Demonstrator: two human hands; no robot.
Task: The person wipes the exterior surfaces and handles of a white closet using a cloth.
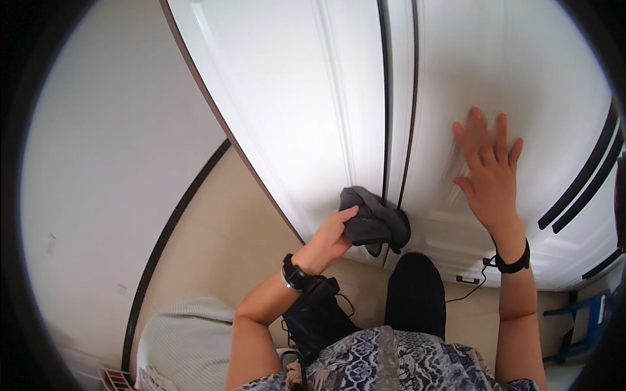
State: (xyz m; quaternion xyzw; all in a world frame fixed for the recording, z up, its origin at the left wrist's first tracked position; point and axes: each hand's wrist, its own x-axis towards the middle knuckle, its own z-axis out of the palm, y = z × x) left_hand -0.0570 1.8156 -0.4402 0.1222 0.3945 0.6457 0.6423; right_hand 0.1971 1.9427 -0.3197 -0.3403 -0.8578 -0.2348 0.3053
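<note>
My left hand (332, 234) grips a bunched dark grey cloth (371, 220). The cloth lies against the lower part of a white wardrobe door (274, 97), over the dark handle strip (385, 107) at the door's edge. My right hand (491, 181) is spread with its fingers apart on or close to the neighbouring white panelled door (455, 73); whether the palm touches it I cannot tell. That hand holds nothing. Part of the left fingers is hidden behind the cloth.
Long black handles (582, 171) run down the doors at the right. A small black handle (467, 280) sits low down. A blue plastic stool or frame (584, 327) stands at lower right. Striped fabric (186, 337) lies at lower left, near the white wall (107, 146).
</note>
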